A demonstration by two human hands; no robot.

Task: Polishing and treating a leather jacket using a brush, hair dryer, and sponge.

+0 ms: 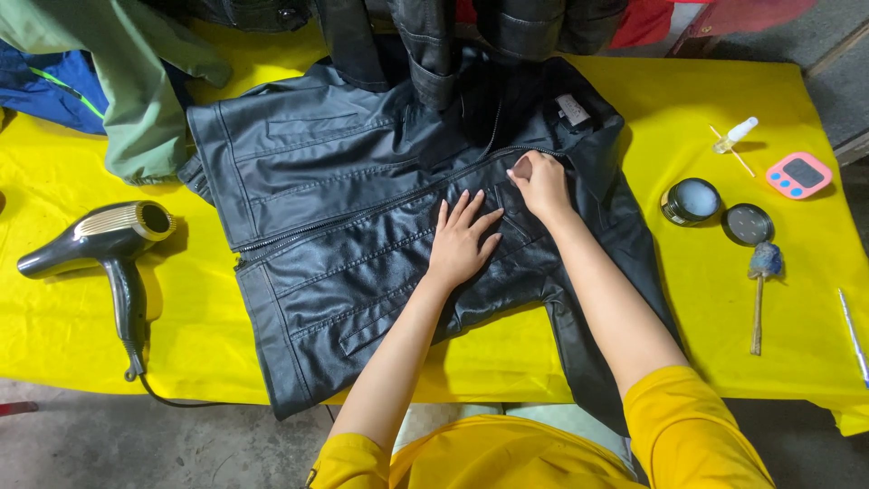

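A black leather jacket lies spread flat on the yellow-covered table, its zip running diagonally. My left hand rests flat on the jacket's front, fingers apart, holding nothing. My right hand presses a small brownish pad against the leather just beside the zip, near the collar. Both arms reach in from the near edge, in yellow short sleeves.
A black and gold hair dryer lies at the left with its cord over the edge. At the right are an open round tin, its lid, a small brush, a pink timer and a small bottle. More garments hang at the back.
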